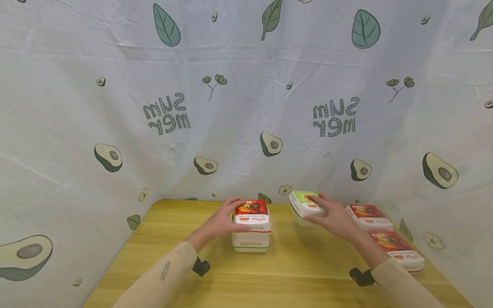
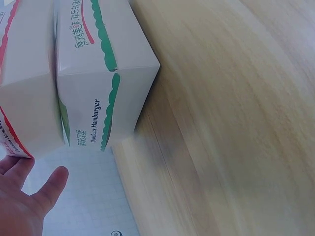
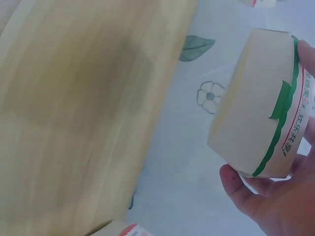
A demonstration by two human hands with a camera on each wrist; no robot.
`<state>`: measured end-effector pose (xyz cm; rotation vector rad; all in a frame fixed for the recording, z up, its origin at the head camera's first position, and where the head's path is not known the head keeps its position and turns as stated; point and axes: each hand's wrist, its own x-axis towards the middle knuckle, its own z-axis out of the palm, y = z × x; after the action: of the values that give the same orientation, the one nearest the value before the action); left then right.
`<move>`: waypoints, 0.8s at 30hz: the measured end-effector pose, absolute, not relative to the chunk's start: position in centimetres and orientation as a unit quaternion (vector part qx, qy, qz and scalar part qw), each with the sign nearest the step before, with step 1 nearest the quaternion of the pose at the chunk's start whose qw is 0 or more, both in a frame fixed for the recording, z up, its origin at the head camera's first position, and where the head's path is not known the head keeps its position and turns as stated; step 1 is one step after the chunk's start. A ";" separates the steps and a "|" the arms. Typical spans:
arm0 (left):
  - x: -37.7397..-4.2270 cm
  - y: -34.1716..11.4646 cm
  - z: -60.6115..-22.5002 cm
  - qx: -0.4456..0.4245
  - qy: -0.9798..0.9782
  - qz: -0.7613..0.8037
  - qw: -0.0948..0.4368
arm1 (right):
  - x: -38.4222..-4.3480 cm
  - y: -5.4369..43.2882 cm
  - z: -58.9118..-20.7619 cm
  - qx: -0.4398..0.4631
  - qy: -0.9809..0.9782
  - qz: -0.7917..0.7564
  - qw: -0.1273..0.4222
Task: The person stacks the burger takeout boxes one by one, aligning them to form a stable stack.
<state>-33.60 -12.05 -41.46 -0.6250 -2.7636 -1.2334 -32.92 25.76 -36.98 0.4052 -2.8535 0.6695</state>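
Near the back middle of the table, a red-topped hamburger box (image 1: 252,219) sits on a green-edged hamburger box (image 2: 106,93). My left hand (image 1: 222,221) grips the red box from its left side, thumb at the front and fingers at the far top edge. To the right, my right hand (image 1: 332,215) holds a green-topped hamburger box (image 1: 301,205), tilted and raised above the table. The right wrist view shows this box (image 3: 258,103) from its pale side, fingers and thumb around its lid edges.
Two more red-topped boxes, a farther one (image 1: 369,217) and a nearer one (image 1: 396,249), lie at the table's right edge. A printed curtain (image 1: 246,107) hangs behind the wooden table (image 1: 269,286) and along its sides.
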 end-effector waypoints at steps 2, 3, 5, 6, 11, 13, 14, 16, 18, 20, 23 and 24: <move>-33.6 -12.0 -41.5 -0.201 -0.894 -0.400 0.025 | -32.8 25.5 -36.8 0.142 -0.959 0.228 0.095; -33.6 -12.0 -41.5 -0.201 -0.894 -0.400 0.025 | -32.8 25.3 -36.6 0.143 -0.958 0.228 0.098; -33.6 -12.1 -41.5 -0.200 -0.893 -0.402 0.024 | -32.6 25.0 -36.4 0.144 -0.958 0.225 0.102; -33.6 -12.1 -41.5 -0.199 -0.893 -0.402 0.024 | -32.5 24.8 -36.3 0.145 -0.958 0.223 0.105; -33.6 -12.0 -41.3 -0.203 -0.894 -0.400 0.024 | -32.1 24.0 -35.6 0.152 -0.956 0.225 0.109; -33.6 -12.0 -41.3 -0.207 -0.893 -0.400 0.026 | -31.9 23.6 -35.3 0.152 -0.956 0.225 0.107; -33.6 -12.0 -41.2 -0.207 -0.893 -0.398 0.026 | -31.9 23.5 -35.2 0.151 -0.957 0.222 0.106; -33.7 -12.0 -41.2 -0.211 -0.892 -0.398 0.027 | -31.8 23.1 -35.0 0.152 -0.958 0.217 0.107; -33.7 -12.0 -41.2 -0.213 -0.892 -0.398 0.028 | -31.7 22.8 -34.7 0.156 -0.958 0.212 0.111; -33.8 -12.0 -41.3 -0.210 -0.893 -0.397 0.027 | -31.6 22.4 -34.4 0.161 -0.958 0.209 0.115; -33.8 -11.9 -41.3 -0.207 -0.893 -0.399 0.026 | -31.3 21.9 -33.9 0.167 -0.957 0.205 0.120; -33.8 -11.9 -41.3 -0.205 -0.894 -0.399 0.025 | -31.2 21.7 -33.7 0.168 -0.957 0.205 0.120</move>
<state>-33.78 -11.93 -41.28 -0.6330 -2.7644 -1.2335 -31.20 21.67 -33.68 0.4906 -2.7962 0.5998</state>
